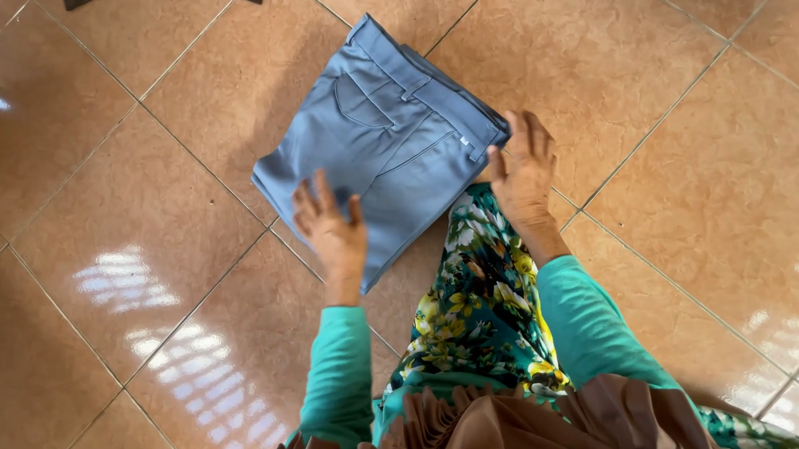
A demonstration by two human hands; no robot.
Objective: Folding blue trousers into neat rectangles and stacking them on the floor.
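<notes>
Folded trousers [384,143] are lying on the floor [666,101] at upper centre of the frame; left hand [331,228] is resting on their lower edge, right hand [524,174] touching their right corner.

I see the folded trousers [381,139] as a smooth, matt blue-grey woven cloth with stitched seams and a sewn pocket outline; no sheen on them. The floor [666,101] under them is glazed ceramic tile, mottled orange-brown, glossy enough to throw bright window reflections, with thin darker grout lines. My sleeves [339,373] look like a soft, matt teal knit. The skirt [481,302] is a thin printed floral cloth, slightly lustrous. The brown cloth [483,425] at the bottom edge is pleated and matt.
</notes>
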